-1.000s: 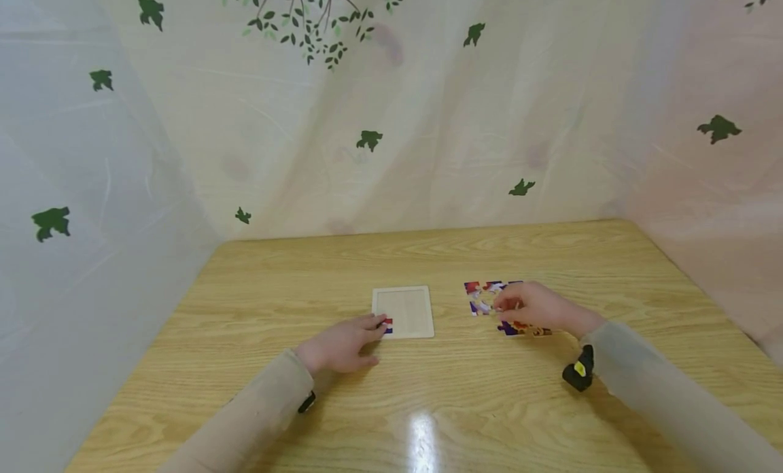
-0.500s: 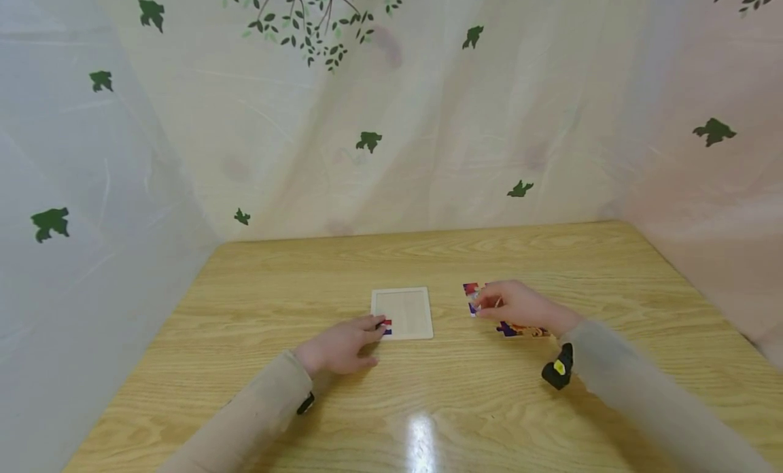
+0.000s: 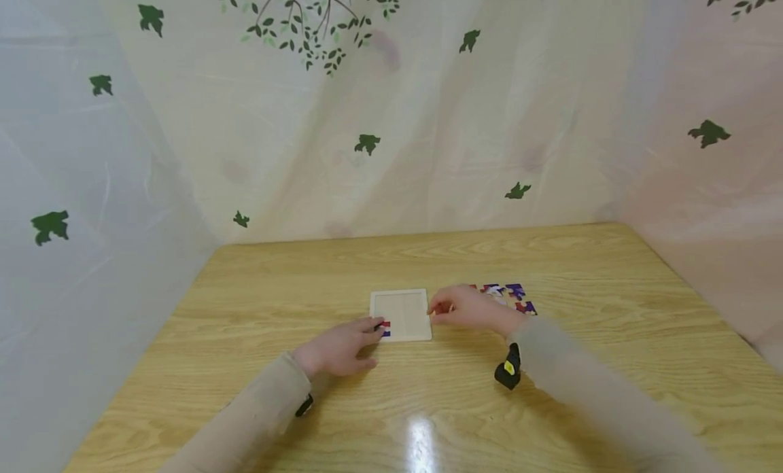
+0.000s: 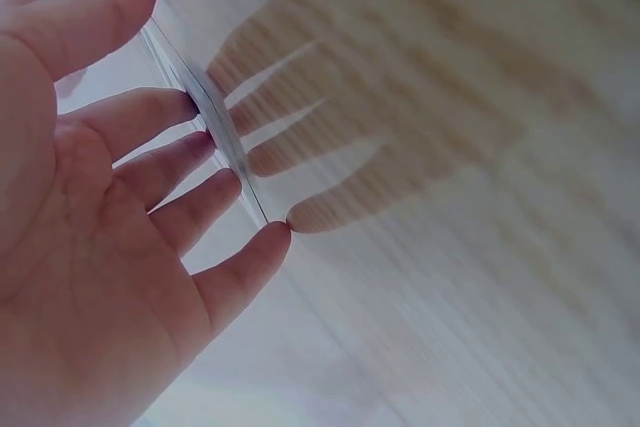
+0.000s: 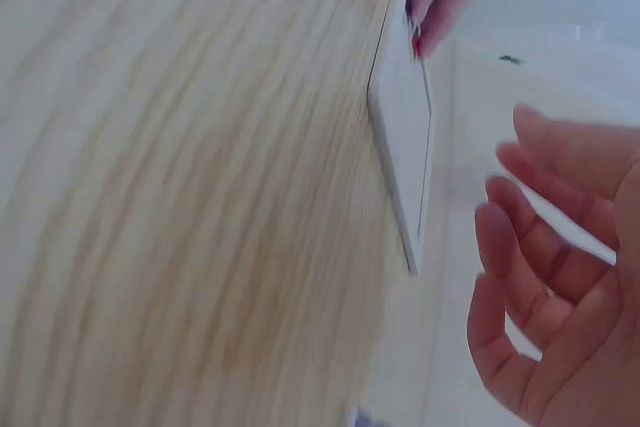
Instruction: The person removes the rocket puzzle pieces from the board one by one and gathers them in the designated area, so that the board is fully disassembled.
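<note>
A shallow square wooden puzzle frame (image 3: 400, 291) lies on the table in the head view, with a red and purple jigsaw piece (image 3: 387, 329) in its near left corner. My left hand (image 3: 338, 348) rests its fingertips at that corner, over part of the piece. In the left wrist view its fingers (image 4: 185, 207) are spread and reach the frame's edge. My right hand (image 3: 467, 308) is at the frame's right edge, thumb and index close together. In the right wrist view its fingers (image 5: 515, 267) are bent above the table; I cannot tell whether they pinch a piece.
Several loose jigsaw pieces (image 3: 516, 291) in purple, red and white lie right of the frame, partly behind my right hand and sleeve. The wood-grain table (image 3: 293, 276) is enclosed by a pale curtain (image 3: 422, 187) with green bird and leaf prints.
My right hand has moved left from over the loose jigsaw pieces to the frame's right edge. The left hand has stayed at the frame's near left corner.
</note>
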A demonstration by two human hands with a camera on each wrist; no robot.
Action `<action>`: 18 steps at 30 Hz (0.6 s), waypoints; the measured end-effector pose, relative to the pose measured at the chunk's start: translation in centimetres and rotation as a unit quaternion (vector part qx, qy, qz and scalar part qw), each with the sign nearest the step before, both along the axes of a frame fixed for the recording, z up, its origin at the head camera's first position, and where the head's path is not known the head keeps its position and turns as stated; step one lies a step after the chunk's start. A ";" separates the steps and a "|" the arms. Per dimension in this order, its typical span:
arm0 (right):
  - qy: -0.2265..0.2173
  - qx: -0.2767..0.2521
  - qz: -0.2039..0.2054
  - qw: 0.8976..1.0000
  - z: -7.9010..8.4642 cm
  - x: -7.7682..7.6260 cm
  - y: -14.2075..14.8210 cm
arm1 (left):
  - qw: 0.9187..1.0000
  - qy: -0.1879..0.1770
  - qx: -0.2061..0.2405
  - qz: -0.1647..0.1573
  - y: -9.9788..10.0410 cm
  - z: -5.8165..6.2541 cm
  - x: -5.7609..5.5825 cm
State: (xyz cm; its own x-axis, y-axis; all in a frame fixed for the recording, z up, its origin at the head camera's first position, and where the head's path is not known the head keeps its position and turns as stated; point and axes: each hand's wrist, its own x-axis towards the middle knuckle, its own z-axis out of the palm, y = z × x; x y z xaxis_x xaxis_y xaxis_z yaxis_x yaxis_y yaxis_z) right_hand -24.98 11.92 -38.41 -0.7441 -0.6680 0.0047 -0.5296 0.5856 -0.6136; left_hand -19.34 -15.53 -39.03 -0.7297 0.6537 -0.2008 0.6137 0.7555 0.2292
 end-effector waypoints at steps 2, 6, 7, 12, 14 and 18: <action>-0.016 -0.014 -0.020 1.000 -0.2 -0.1 -0.9 | 1.000 -0.001 0.001 0.004 0.0 0.0 0.0; -0.021 -0.032 -0.033 0.999 -0.7 -0.4 -2.4 | 1.000 -0.010 0.007 0.016 0.1 0.0 0.0; -0.020 -0.034 -0.031 0.999 -0.8 -0.4 -2.8 | 1.000 -0.012 0.008 0.019 0.0 0.0 0.0; -0.025 -0.032 -0.028 0.999 -1.0 -0.5 -4.2 | 0.999 -0.019 0.011 0.025 0.0 0.0 -0.1; -0.032 -0.030 -0.030 0.999 -1.1 -0.5 -4.7 | 0.999 -0.019 0.010 0.025 0.0 -0.1 -0.2; -0.037 -0.027 -0.033 0.998 -1.5 -0.6 -5.7 | 0.999 -0.018 0.012 0.024 0.0 -0.1 -0.2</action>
State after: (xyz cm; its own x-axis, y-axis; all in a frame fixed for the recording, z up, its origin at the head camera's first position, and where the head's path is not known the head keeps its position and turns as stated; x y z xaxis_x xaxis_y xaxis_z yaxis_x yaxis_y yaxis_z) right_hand -25.56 6.26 -39.94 -0.7863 -0.6176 -0.0178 -0.4425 0.5831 -0.6813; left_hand -19.58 -15.52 -39.13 -0.7527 0.6233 -0.2120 0.5687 0.7778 0.2678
